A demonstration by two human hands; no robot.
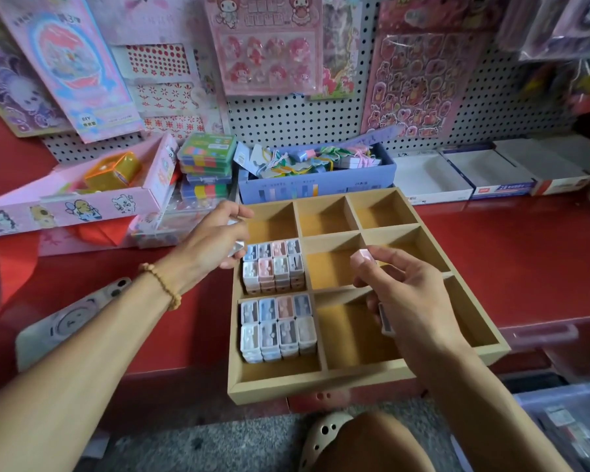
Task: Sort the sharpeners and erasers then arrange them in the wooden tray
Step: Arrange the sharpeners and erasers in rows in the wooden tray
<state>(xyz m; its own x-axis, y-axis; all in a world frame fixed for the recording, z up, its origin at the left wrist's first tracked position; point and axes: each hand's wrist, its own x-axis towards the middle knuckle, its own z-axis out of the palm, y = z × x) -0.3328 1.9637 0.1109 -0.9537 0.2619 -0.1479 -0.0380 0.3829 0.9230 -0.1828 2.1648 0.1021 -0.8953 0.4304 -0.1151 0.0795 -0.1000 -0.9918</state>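
A pink sharpener (363, 256) is pinched by the right hand (409, 294) above the wooden tray (355, 381); the left hand (215, 238) is curled round something small at its left rim, beside 2 filled compartments.

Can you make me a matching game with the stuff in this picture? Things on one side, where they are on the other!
Things:
1. Pink sharpener
2. Orange box
3. Bead bracelet
4. Camera

Places:
A. On the left wrist
B. Pinched in the right hand
C. Inside the pink carton
D. On the red shelf, under the left forearm

Pairs: 1-B, 2-C, 3-A, 4-D
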